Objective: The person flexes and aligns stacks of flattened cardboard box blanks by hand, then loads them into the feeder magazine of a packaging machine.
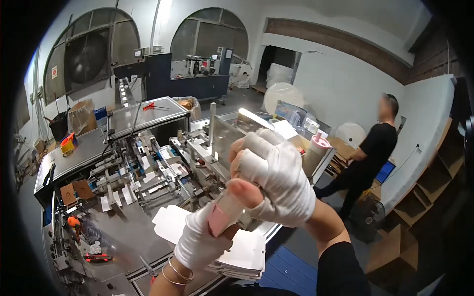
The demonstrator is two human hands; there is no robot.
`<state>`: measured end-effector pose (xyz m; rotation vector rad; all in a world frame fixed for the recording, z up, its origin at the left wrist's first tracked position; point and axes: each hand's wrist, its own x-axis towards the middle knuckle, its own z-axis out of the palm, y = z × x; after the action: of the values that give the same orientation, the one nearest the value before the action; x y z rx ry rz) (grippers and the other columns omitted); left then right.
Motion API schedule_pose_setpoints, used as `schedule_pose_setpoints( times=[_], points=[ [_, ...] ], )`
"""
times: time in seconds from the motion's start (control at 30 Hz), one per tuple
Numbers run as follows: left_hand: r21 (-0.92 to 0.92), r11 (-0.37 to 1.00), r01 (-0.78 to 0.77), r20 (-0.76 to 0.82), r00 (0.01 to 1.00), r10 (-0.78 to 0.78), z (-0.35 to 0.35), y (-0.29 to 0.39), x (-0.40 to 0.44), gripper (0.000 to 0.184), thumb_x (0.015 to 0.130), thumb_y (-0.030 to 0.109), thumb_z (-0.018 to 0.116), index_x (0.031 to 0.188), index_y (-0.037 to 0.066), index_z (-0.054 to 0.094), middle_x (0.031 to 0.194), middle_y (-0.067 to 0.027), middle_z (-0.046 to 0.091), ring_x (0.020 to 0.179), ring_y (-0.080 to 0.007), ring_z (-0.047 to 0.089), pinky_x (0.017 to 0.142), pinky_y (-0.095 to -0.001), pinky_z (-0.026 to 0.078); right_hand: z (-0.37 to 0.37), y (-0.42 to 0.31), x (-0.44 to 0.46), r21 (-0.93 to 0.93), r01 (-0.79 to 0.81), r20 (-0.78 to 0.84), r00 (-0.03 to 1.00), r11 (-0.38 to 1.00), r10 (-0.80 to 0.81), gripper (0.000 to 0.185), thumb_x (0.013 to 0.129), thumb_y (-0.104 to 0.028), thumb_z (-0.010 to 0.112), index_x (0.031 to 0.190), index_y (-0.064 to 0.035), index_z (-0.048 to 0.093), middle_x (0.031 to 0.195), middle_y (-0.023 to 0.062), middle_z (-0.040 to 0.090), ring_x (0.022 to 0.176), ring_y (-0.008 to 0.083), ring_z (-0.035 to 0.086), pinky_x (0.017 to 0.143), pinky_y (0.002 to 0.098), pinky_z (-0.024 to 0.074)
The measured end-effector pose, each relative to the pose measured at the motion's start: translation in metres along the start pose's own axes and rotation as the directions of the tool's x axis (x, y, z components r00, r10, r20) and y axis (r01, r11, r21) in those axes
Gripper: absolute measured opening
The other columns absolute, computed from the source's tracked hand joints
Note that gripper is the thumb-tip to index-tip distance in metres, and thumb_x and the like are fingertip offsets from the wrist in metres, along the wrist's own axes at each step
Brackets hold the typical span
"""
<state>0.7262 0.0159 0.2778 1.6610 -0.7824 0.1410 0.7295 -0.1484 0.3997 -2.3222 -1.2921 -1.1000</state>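
White fingerless gloves cover both my hands, which are close together in front of me. My left hand [200, 239] is closed around a small pink and whitish piece [220, 217], whose exact kind I cannot make out. Above it, my right hand [276, 177] is curled into a fist, its thumb at the upper end of that piece. Whether the right fingers enclose anything else is hidden. Below and behind the hands lies a stack of flat white carton blanks [249, 254] at the table's edge.
A machine [148, 170] with rails and guides fills the left and middle. Scissors [147, 265] and a red cutter [98, 257] lie on the grey table [123, 232]. At right are a person in black [377, 143], a floor fan [368, 217] and a cardboard box [395, 251].
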Motion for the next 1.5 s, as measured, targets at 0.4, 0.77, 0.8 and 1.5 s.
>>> schedule_pose_setpoints(
  times=[0.4, 0.77, 0.8, 1.5],
  points=[
    [0.298, 0.876, -0.380, 0.506, 0.841, 0.192, 0.047, 0.008, -0.027, 0.016, 0.066, 0.016, 0.067, 0.080, 0.011, 0.062, 0.073, -0.0077, 0.060, 0.065, -0.0282, 0.060, 0.057, -0.0365, 0.047, 0.001, 0.000, -0.050, 0.287, -0.505, 0.681, 0.706, 0.814, 0.197, 0.037, 0.084, -0.030, 0.049, 0.062, -0.0010, 0.043, 0.056, 0.0158, 0.044, 0.055, 0.0366, 0.046, 0.051, 0.0403, 0.0377],
    [0.619, 0.504, -0.603, 0.463, 0.798, 0.386, 0.007, 0.048, 0.035, 0.056, 0.066, 0.006, 0.060, 0.120, 0.000, 0.048, 0.093, -0.0119, 0.062, 0.077, -0.0246, 0.060, 0.065, -0.0342, 0.045, -0.037, 0.008, -0.078, -0.029, 0.027, -0.195, 0.980, 0.999, -0.032, 0.031, 0.083, -0.028, 0.038, 0.066, -0.0063, 0.052, 0.064, 0.0058, 0.057, 0.054, 0.0241, 0.053, 0.054, 0.0358, 0.0410],
    [0.603, 0.521, -0.604, 0.526, 0.792, 0.309, 0.006, 0.049, 0.035, 0.047, 0.075, 0.008, 0.057, 0.120, -0.002, 0.047, 0.099, -0.0150, 0.062, 0.083, -0.0250, 0.062, 0.067, -0.0328, 0.046, -0.032, 0.009, -0.086, 0.076, 0.002, -0.174, 0.985, 0.997, 0.011, 0.027, 0.082, -0.027, 0.042, 0.065, -0.0077, 0.050, 0.063, 0.0062, 0.054, 0.054, 0.0253, 0.052, 0.052, 0.0357, 0.0393],
    [0.481, 0.823, -0.302, -0.042, 0.930, 0.366, -0.001, 0.022, 0.037, 0.058, 0.061, -0.005, 0.061, 0.118, -0.001, 0.049, 0.068, -0.0143, 0.060, 0.057, -0.0303, 0.061, 0.053, -0.0366, 0.049, 0.026, 0.059, -0.072, 0.878, 0.003, -0.363, 0.654, 0.478, 0.664, 0.098, 0.071, -0.079, 0.038, 0.129, 0.0000, 0.035, 0.123, 0.0187, 0.046, 0.114, 0.0260, 0.044, 0.100, 0.0369, 0.0293]
  ],
)
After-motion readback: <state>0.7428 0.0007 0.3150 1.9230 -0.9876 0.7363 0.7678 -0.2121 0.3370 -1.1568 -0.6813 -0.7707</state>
